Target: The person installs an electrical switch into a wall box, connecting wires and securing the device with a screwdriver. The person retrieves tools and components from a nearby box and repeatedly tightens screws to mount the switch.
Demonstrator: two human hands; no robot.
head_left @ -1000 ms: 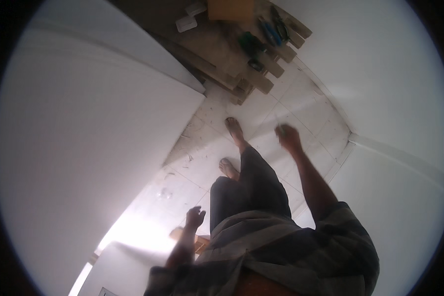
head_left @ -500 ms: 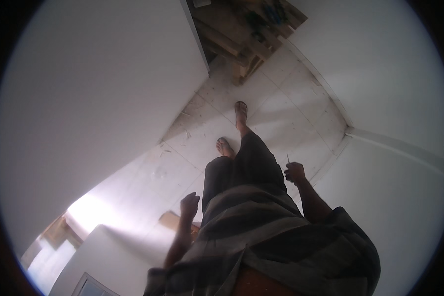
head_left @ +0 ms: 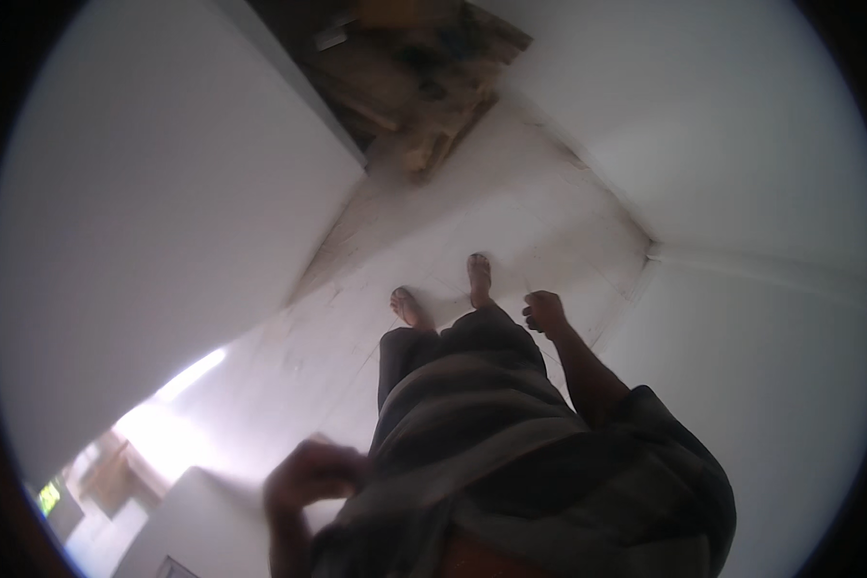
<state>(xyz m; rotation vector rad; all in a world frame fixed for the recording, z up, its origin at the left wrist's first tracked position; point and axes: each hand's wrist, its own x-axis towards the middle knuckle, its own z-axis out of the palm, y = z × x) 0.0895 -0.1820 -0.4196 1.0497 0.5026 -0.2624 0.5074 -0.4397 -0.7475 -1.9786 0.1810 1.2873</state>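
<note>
My right hand (head_left: 544,313) is closed in front of my right thigh. A thin, pointed stick-like thing (head_left: 528,287) sticks up from its fingers; its kind is too faint to make out. At my left hip, my left hand (head_left: 316,470) is raised beside the dark striped shirt (head_left: 482,405). Motion smears its fingers, and I cannot tell whether they hold anything.
My feet in sandals (head_left: 480,279) stand on a pale tiled floor (head_left: 385,241). White walls rise on the left (head_left: 164,193) and right (head_left: 732,144). Ahead, past a wall edge, lie wooden boards (head_left: 433,140) in a cluttered pile. Bright light comes in at the lower left.
I have walked forward, and the wood pile appears shifted left. My left hand has swung back and up to my hip. My right hand still holds the thin thing.
</note>
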